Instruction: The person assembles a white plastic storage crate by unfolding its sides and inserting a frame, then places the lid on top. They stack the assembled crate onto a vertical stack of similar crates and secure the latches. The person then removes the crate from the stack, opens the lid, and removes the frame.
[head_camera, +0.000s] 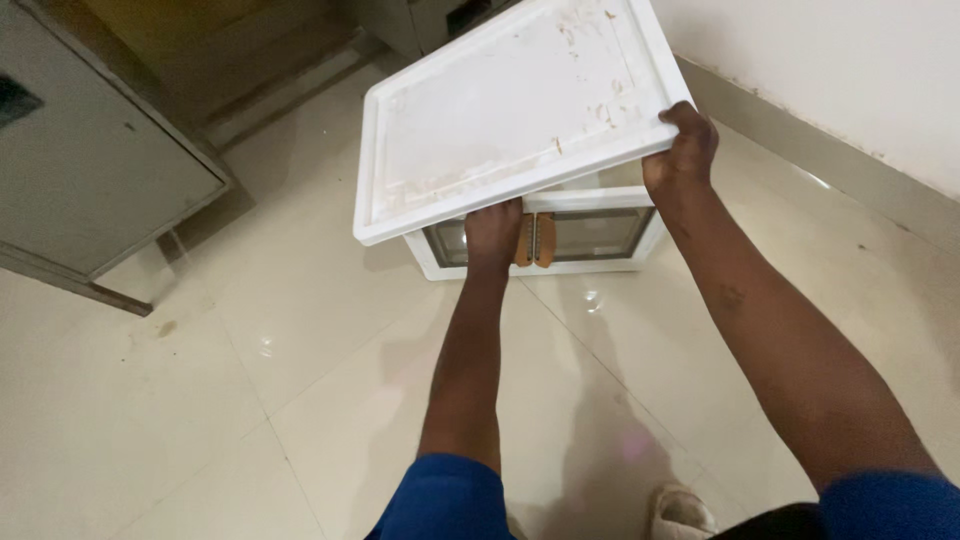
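Lid (510, 110): white, flat, stained, held tilted above the box (600, 235), raised clear of it at the right and low at the front-left corner. The right hand (682, 145) has its fingers clamped on the lid's right corner. The left hand (492, 232) is under the lid's front edge at the box front beside the tan latches (534, 240); whether its fingers are together cannot be told. The box stands on the tiled floor (250, 400) near a grey cabinet (90, 170). Judged status: lid off its seat, not yet set down.
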